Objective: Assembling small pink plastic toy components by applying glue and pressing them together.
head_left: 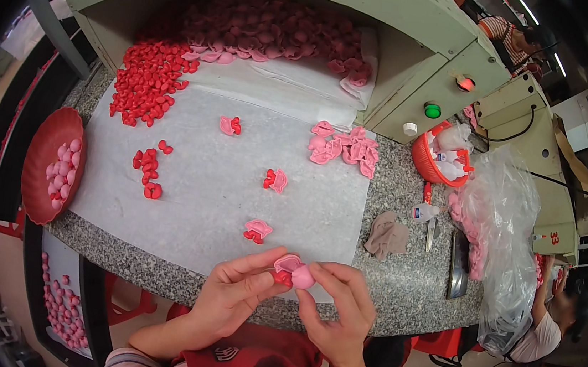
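Observation:
Near the front edge of the bench, my left hand [231,293] pinches a small pink moulded shell [288,262] with a red bow-shaped piece [282,278] at its lower side. Between the fingertips of my right hand [339,309] is a smooth rounded pink piece [303,277], touching the shell. Beyond my hands, joined pink-and-red pieces lie apart on white paper [202,167]: one close by [257,230], another further off [276,180], and a third [230,126] furthest away. Loose red pieces [146,164] lie to the left, and pink shells [344,148] are heaped at the right.
A green metal cabinet [419,82] stands behind, with piles of red pieces [148,82] and pink shells [274,27]. Left is a red bowl [35,178] of rounded pink pieces. Right are a red basket [422,161], small bottle [425,211], cloth [387,235], phone [459,265] and plastic bag [508,256].

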The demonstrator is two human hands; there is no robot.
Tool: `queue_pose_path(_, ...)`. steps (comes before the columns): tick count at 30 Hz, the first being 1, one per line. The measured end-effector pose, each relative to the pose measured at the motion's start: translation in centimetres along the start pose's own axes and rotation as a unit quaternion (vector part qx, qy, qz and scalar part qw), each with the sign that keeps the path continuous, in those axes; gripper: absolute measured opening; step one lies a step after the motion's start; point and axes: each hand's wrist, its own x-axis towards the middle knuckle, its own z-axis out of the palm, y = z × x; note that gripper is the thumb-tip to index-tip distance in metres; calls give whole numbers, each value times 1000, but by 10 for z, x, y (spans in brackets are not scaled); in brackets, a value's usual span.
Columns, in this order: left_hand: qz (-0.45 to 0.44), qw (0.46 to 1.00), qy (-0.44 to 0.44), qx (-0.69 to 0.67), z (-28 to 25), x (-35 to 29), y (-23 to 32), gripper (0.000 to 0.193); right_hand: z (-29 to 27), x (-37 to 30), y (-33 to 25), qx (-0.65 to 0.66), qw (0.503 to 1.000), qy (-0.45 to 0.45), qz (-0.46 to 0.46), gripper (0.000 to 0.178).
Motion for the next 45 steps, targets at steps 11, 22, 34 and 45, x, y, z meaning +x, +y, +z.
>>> queue_pose_path(11, 95, 984, -40, 145, 2, -5, -5, 35, 5, -5, -3, -20, 998, 16, -59, 36)
queue_pose_path(22, 185, 937, -78, 286, 1, -7, -3, 36, 6, -13, -1, 0, 998, 30, -62, 36)
queue_pose_path(34, 263, 893, -46, 361, 12, -11, -8, 40, 16, -22, 5, 3, 992, 72, -100, 38)
queue_pose_path(45, 320, 863, -35, 389, 15, -10, -11, 32, 20, -29, 4, -23, 986, 112, -124, 42)
